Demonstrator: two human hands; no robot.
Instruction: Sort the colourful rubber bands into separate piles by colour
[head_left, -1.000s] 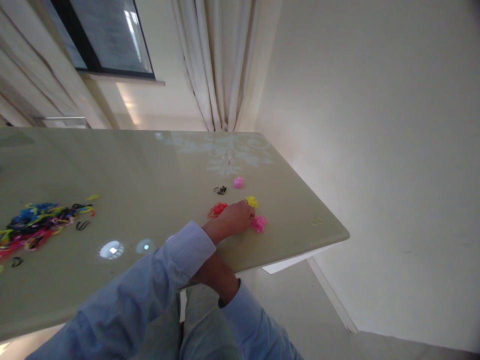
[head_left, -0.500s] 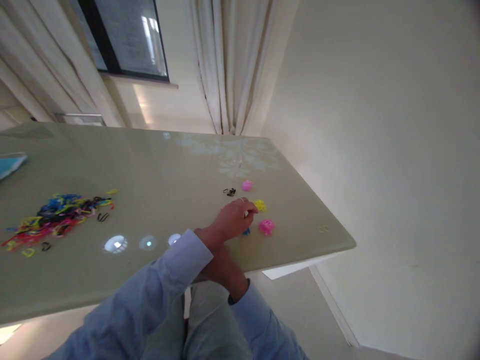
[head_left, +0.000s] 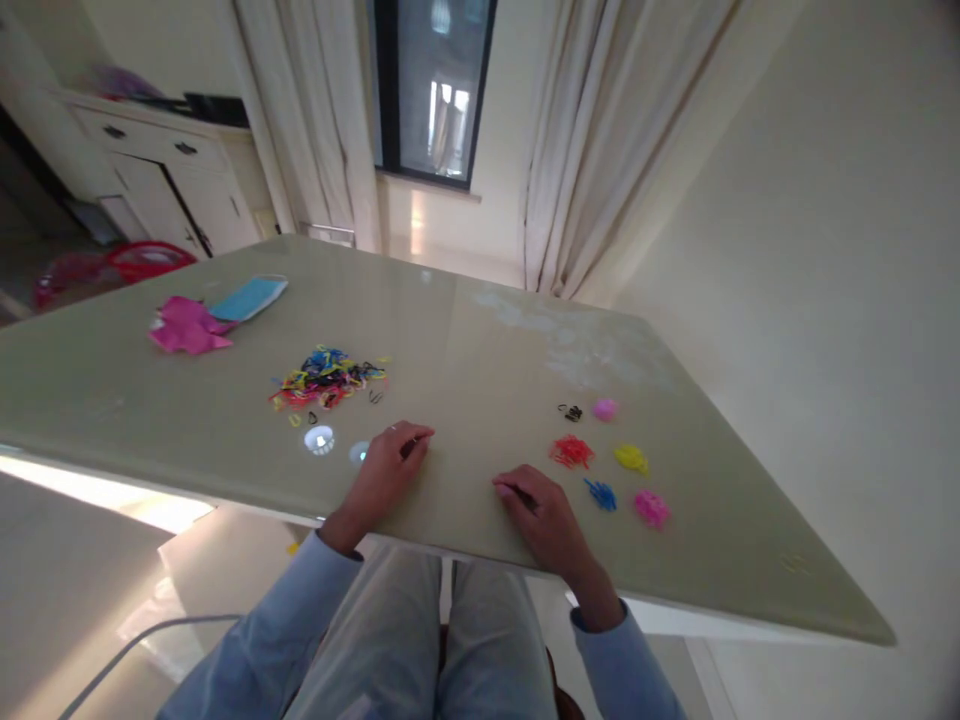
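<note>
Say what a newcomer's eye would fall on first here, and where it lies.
Probably the jumbled multicoloured pile on the table, beyond and left of the left hand. Next, the vivid red heap beyond the right hand, with a blue heap to that hand's right. Then the crumpled pink piece, farther off at left.

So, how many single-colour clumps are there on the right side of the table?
6 clumps: black and light pink at the back, red and yellow in the middle, blue and bright pink in front.
</note>
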